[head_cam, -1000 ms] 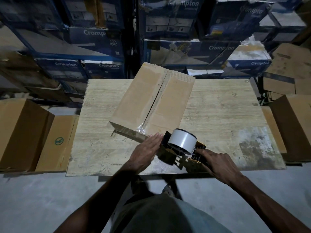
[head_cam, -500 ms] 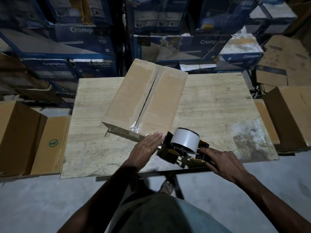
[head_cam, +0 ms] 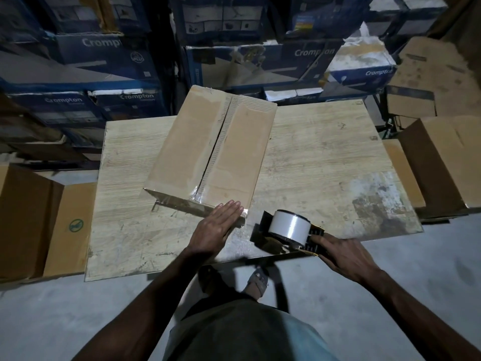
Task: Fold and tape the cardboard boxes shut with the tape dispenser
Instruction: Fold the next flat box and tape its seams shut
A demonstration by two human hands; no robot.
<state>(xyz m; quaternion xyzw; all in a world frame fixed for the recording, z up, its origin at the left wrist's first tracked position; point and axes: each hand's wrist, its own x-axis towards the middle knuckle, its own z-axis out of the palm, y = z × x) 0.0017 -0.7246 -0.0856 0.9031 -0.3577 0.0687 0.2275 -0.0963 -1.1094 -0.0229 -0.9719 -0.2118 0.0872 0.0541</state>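
The cardboard box (head_cam: 213, 152) lies flat in the middle of the tabletop (head_cam: 325, 152). Its long axis runs from the near edge toward the far edge, leaning a little to the right at the far end. Its flaps are folded down. Glossy tape covers the centre seam and wraps over the near end, and whatever is inside is hidden.

The left hand (head_cam: 216, 227) lies on the box's near right corner, its fingers (head_cam: 231, 208) straight and together, pressing flat on the tape there. Just right of that corner, apart from the box, the tape dispenser (head_cam: 286, 230) is at the tabletop's near edge with its white roll uppermost. The right hand (head_cam: 343, 259) is curled round its handle.

This seam looks done, so the next move probably turns on getting the box's untaped side up.

Brown cartons (head_cam: 26, 220) stand on the floor beyond the left edge and more (head_cam: 442, 162) beyond the right edge. Blue printed cartons (head_cam: 104, 56) are stacked behind the far edge. I cannot tell what any of them hold.
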